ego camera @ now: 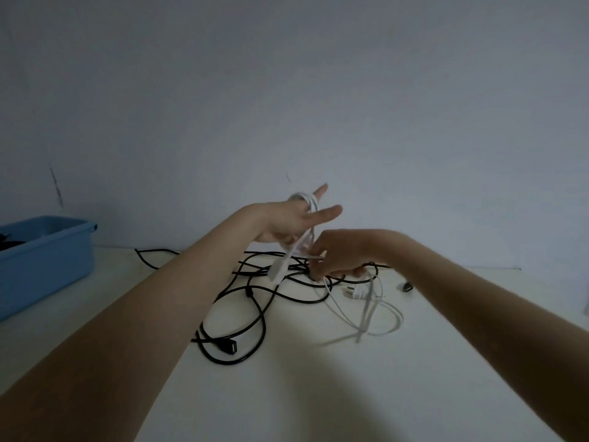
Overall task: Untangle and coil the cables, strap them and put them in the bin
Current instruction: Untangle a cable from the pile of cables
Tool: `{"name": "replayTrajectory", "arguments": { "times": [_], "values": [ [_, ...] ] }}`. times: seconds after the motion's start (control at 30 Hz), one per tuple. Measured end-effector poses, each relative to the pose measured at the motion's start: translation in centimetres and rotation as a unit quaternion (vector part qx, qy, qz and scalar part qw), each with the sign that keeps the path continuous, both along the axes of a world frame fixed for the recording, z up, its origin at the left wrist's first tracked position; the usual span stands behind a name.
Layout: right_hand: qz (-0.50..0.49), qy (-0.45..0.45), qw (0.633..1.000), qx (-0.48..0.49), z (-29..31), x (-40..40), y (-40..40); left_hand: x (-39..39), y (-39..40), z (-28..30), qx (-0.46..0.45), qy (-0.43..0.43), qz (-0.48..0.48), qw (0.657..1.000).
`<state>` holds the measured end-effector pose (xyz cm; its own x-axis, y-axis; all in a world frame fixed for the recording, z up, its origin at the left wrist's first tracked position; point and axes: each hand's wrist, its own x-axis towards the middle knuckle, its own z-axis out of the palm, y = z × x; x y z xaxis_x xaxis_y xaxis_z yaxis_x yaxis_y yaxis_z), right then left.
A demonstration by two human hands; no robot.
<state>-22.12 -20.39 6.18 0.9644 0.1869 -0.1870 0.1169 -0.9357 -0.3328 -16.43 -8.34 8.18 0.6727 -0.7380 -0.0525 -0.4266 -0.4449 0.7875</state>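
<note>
White table (pixel 318 393) in front of me, blue bin (pixel 44 260) off at the far left edge with something dark already in it, can't tell what. The black cable (pixel 255 301) is sprawled across the middle in loose loops, not coiled at all. The white cable (pixel 382 317) is partly done: a few turns sit around my left hand (pixel 287 221), whose fingers are straight and spread, and the rest trails down to the table by its white plug (pixel 355 293). My right hand (pixel 338 253) has its fingers curled, pinching the white strand. No strap on anything yet, so I'd say it's early days.
</note>
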Motion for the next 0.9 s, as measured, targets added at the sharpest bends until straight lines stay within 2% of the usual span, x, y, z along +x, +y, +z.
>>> {"name": "replayTrajectory", "arguments": {
  "times": [0.07, 0.13, 0.2, 0.37, 0.43, 0.47, 0.53, 0.57, 0.6, 0.63, 0.7, 0.73, 0.8, 0.9],
  "values": [
    [0.008, -0.012, 1.000, 0.000, 1.7, -0.6, -1.3, 0.3, 0.9, -0.9, 0.026, 0.124, -0.047, 0.991],
    [0.009, -0.026, 0.997, 0.077, 3.1, -1.0, -2.3, 0.7, 1.6, -1.7, 0.042, 0.211, -0.099, 0.972],
    [0.018, -0.046, 0.990, 0.134, 3.8, -1.1, -2.7, 0.7, 1.7, -2.0, 0.037, 0.228, -0.129, 0.964],
    [-0.004, -0.115, 0.980, 0.162, 4.0, -0.6, -2.7, -1.1, 1.6, -0.4, -0.017, 0.212, -0.146, 0.966],
    [-0.013, -0.137, 0.960, 0.244, 3.8, -0.4, -3.0, -1.8, 1.9, 0.4, -0.081, 0.228, -0.166, 0.956],
    [-0.013, -0.155, 0.938, 0.308, 3.5, -0.2, -3.2, -2.2, 2.0, 0.7, -0.126, 0.241, -0.173, 0.947],
    [-0.030, -0.194, 0.885, 0.423, 2.4, 0.6, -3.2, -2.8, 1.7, 1.4, -0.224, 0.259, -0.195, 0.919],
    [-0.055, -0.217, 0.876, 0.428, 1.4, 1.1, -2.9, -3.1, 1.3, 1.6, -0.269, 0.275, -0.213, 0.898],
    [-0.084, -0.236, 0.890, 0.381, 0.3, 1.7, -2.5, -3.1, 0.8, 1.8, -0.308, 0.286, -0.224, 0.879],
    [-0.108, -0.241, 0.923, 0.280, -0.8, 2.1, -1.9, -2.9, 0.2, 1.9, -0.337, 0.286, -0.214, 0.871],
    [-0.077, -0.184, 0.977, 0.076, -3.2, 2.6, -0.4, -2.2, -0.6, 2.1, -0.362, 0.268, -0.129, 0.883],
    [-0.061, -0.157, 0.985, 0.030, -3.9, 2.8, 0.1, -1.8, -0.8, 2.0, -0.356, 0.246, -0.082, 0.898],
    [-0.034, -0.139, 0.990, 0.014, -3.9, 2.4, 0.7, -1.1, -0.9, 1.3, -0.316, 0.186, -0.015, 0.930],
    [0.027, -0.155, 0.984, -0.085, -2.6, 1.8, 1.1, -0.2, -0.4, -0.3, -0.254, 0.121, 0.039, 0.959]
  ]
}}
